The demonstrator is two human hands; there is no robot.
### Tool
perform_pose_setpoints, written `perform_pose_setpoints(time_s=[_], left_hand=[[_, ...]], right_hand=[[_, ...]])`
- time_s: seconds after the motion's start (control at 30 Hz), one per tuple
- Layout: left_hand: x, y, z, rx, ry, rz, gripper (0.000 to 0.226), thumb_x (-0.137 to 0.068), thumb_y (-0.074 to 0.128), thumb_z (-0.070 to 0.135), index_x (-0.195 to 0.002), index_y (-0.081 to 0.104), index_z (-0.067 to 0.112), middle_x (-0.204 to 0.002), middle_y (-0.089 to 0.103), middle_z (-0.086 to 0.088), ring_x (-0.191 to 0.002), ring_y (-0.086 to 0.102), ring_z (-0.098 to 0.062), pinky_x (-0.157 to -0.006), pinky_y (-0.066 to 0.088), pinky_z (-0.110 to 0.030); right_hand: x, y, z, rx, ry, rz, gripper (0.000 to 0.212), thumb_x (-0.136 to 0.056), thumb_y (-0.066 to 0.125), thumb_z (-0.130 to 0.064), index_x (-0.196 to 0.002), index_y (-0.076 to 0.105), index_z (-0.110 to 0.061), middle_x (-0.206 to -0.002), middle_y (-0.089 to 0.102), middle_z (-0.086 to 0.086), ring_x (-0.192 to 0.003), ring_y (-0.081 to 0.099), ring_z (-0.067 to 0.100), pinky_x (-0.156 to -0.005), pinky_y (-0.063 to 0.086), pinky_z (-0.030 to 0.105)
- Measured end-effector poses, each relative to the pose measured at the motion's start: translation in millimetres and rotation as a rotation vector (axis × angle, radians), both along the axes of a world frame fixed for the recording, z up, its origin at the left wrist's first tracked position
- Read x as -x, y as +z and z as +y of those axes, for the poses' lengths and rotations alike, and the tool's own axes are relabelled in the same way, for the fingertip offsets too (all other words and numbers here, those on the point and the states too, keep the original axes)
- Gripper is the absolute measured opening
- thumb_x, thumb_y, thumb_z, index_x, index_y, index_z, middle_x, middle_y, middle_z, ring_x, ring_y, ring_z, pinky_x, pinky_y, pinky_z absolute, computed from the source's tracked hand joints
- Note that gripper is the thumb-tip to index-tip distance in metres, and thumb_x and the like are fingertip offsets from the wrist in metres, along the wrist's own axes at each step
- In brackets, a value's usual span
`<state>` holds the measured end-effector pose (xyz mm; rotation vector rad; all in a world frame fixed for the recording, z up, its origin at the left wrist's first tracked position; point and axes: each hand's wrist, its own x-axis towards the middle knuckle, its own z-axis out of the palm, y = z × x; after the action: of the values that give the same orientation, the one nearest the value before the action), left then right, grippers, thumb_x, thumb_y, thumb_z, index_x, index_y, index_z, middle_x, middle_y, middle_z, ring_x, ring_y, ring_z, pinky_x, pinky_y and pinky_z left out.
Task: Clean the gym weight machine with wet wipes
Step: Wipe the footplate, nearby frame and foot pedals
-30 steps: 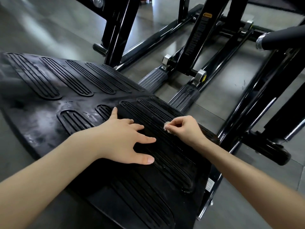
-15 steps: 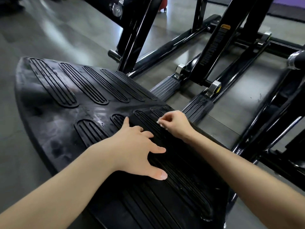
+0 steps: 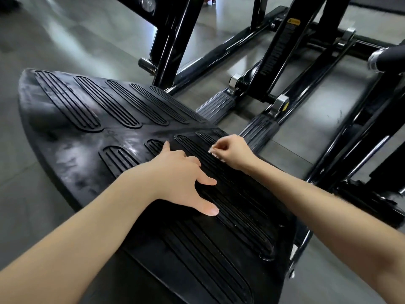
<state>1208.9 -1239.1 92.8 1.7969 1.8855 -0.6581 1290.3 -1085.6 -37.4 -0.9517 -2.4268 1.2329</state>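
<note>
White and small, the wet wipe (image 3: 213,152) was pinched in the curled fingers of the right hand (image 3: 232,153). Only a scrap of it peeked out. It touched the far part of the big foot plate (image 3: 87,132), on one of the long ribbed ovals.

The left hand (image 3: 182,181) lay flat on the plate just beside it, nearer to the person. Its fingers were straight and spread wide, holding nothing.

The plate was black rubber with rows of raised stripes. Its middle looked shiny and smeared in patches. It sat tilted, and its rounded left edge hung over the floor (image 3: 76,40).

The floor was smooth, grey and glossy, with pale light shining on it. A wide stretch of it lay open to the left of the plate.

Behind the plate stood the black metal bars of the weight machine (image 3: 278,51). One slanted bar had a yellow sticker (image 3: 293,21) near its top. Two small ribbed pedals (image 3: 219,105) sat low on the floor just past the plate's far edge. More black bars crowded close along the plate's right side. A dark handle (image 3: 390,55) with a silver end stuck in from the right, looking blurry.
</note>
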Motion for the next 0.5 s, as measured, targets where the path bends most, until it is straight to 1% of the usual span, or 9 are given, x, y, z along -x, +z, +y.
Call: perform_pose_setpoints(time_s=[0.07,0.13,0.2,0.23,0.3,0.37,0.5], left_hand=[[-0.6,0.2,-0.6,0.012,0.006,0.012,0.069,-0.069,0.038,0.084,-0.132,0.03,0.06,-0.152,0.024,0.009,-0.137,0.024,-0.021,-0.113,0.004,-0.056],[1.3,-0.1,-1.6,0.007,0.019,0.011,0.069,-0.067,0.037,0.085,-0.131,0.03,0.061,-0.152,0.023,0.011,-0.137,0.024,-0.019,-0.114,0.004,-0.055],[1.3,-0.5,-2.5,0.005,0.023,-0.002,0.069,-0.065,0.037,0.086,-0.13,0.032,0.062,-0.151,0.025,0.012,-0.136,0.025,-0.018,-0.114,0.004,-0.054],[1.6,-0.8,-2.3,0.004,0.016,-0.002,0.071,-0.063,0.036,0.087,-0.129,0.033,0.062,-0.151,0.026,0.012,-0.136,0.026,-0.018,-0.113,0.005,-0.054],[1.8,-0.1,-0.6,0.019,0.02,0.0,0.077,-0.057,0.033,0.09,-0.129,0.034,0.062,-0.15,0.027,0.013,-0.135,0.027,-0.019,-0.112,0.006,-0.056],[1.3,0.5,0.5,0.033,0.031,-0.003,0.078,-0.056,0.033,0.09,-0.128,0.035,0.062,-0.15,0.027,0.013,-0.136,0.028,-0.019,-0.112,0.005,-0.058],[-0.7,1.4,-0.2,0.038,0.036,0.014,0.072,-0.061,0.038,0.087,-0.128,0.035,0.062,-0.151,0.026,0.013,-0.138,0.026,-0.02,-0.111,0.002,-0.06]], right_hand=[[15.4,5.0,-1.3,0.019,-0.013,0.026,0.011,-0.084,0.067,-0.013,-0.084,0.074,-0.005,-0.07,0.066,0.005,-0.053,0.052,0.003,-0.068,0.05,0.028],[5.3,5.2,-3.5,0.076,-0.012,0.043,0.012,-0.085,0.067,-0.013,-0.084,0.073,-0.003,-0.067,0.065,0.004,-0.052,0.051,0.004,-0.061,0.047,0.024],[-36.6,3.6,-9.5,0.123,-0.012,0.033,0.015,-0.085,0.067,-0.015,-0.08,0.071,-0.002,-0.062,0.062,0.0,-0.048,0.048,0.0,-0.054,0.041,0.016],[-62.9,2.3,-13.6,0.159,-0.017,0.033,0.015,-0.085,0.068,-0.015,-0.078,0.07,-0.002,-0.06,0.06,-0.001,-0.048,0.047,-0.001,-0.053,0.04,0.015],[-116.3,4.1,-23.4,0.235,-0.033,0.028,0.015,-0.085,0.068,-0.012,-0.073,0.068,-0.003,-0.06,0.061,0.001,-0.05,0.049,-0.002,-0.056,0.041,0.016],[-159.8,10.1,-36.1,0.271,-0.059,0.022,0.017,-0.084,0.067,-0.008,-0.068,0.067,-0.004,-0.063,0.065,0.006,-0.054,0.052,-0.003,-0.059,0.043,0.014],[-201.6,25.9,-65.6,0.306,-0.127,0.058,0.025,-0.084,0.066,-0.002,-0.065,0.066,-0.018,-0.055,0.063,-0.013,-0.055,0.055,-0.005,-0.061,0.043,0.01]])
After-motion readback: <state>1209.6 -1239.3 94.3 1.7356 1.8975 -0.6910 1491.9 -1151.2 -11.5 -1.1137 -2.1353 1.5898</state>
